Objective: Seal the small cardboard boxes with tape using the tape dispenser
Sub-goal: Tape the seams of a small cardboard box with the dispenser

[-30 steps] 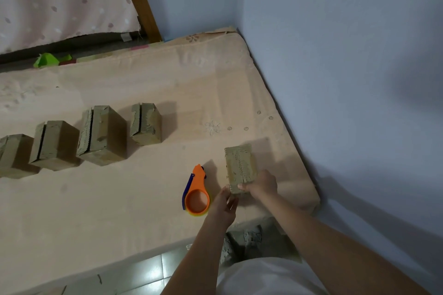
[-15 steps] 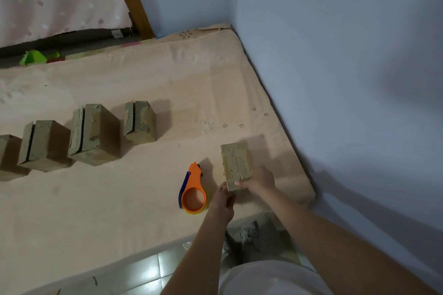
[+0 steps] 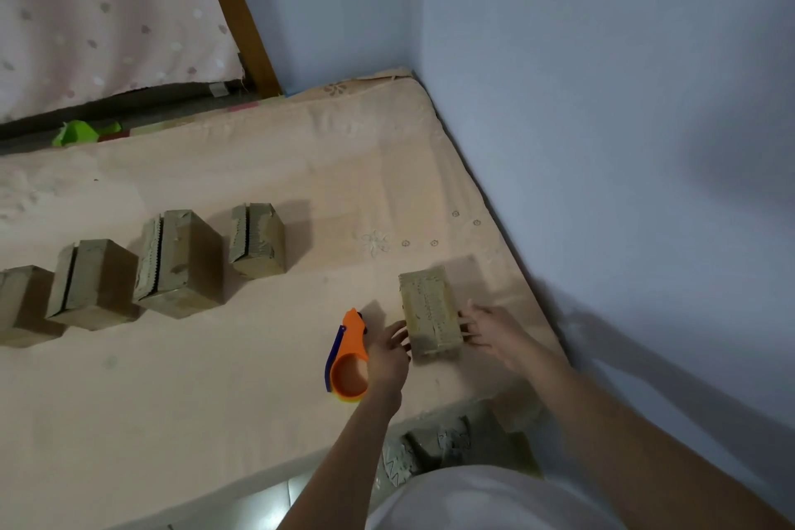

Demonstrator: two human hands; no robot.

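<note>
We see a peach mattress in the blue-walled corner. Taking the taped cardboard box near its wall-side edge as our landmark, four more small boxes stand in a row well to its left, slits on top. The orange tape dispenser lies just left of the box. Our left hand sits between dispenser and box, fingers loosely spread beside the box's left face; our right hand mirrors it, spread fingertips at the right face, gripping nothing
</note>
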